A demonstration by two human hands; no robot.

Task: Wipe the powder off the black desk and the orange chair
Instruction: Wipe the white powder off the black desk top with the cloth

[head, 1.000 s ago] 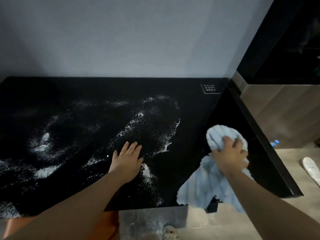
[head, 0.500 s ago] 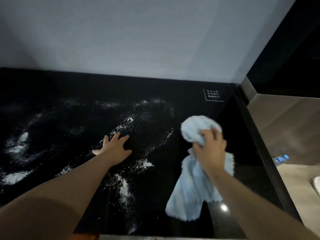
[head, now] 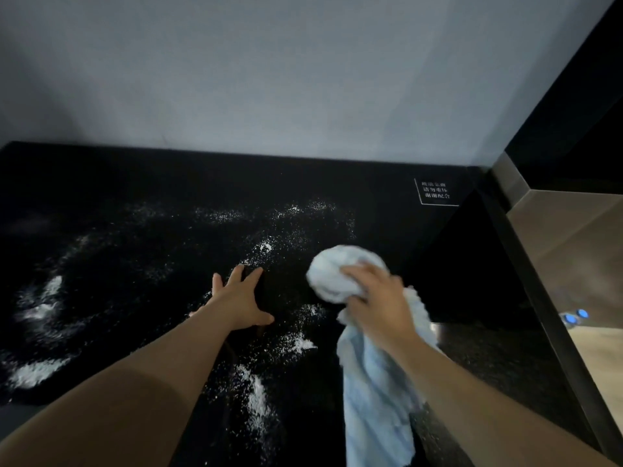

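White powder (head: pixel 259 402) lies scattered over the glossy black desk (head: pixel 135 183), in streaks at the left, the middle and the front. My right hand (head: pixel 377 305) grips a bunched light blue cloth (head: pixel 374 399) on the desk, right of the powder; the cloth's tail trails back toward me. My left hand (head: pixel 237 301) rests flat on the desk with fingers spread, in the powdered middle area. The orange chair is out of view.
A grey wall (head: pixel 269 79) backs the desk. A small white-lettered label (head: pixel 436 191) sits at the desk's back right corner. To the right stands a dark and wood-toned cabinet (head: pixel 573 237), with two small blue lights (head: pixel 574 315) low beside it.
My right hand has slid the cloth left and away from me, toward the powder. My left hand stays flat on the desk. The view has lifted, and the orange chair has left the bottom edge.
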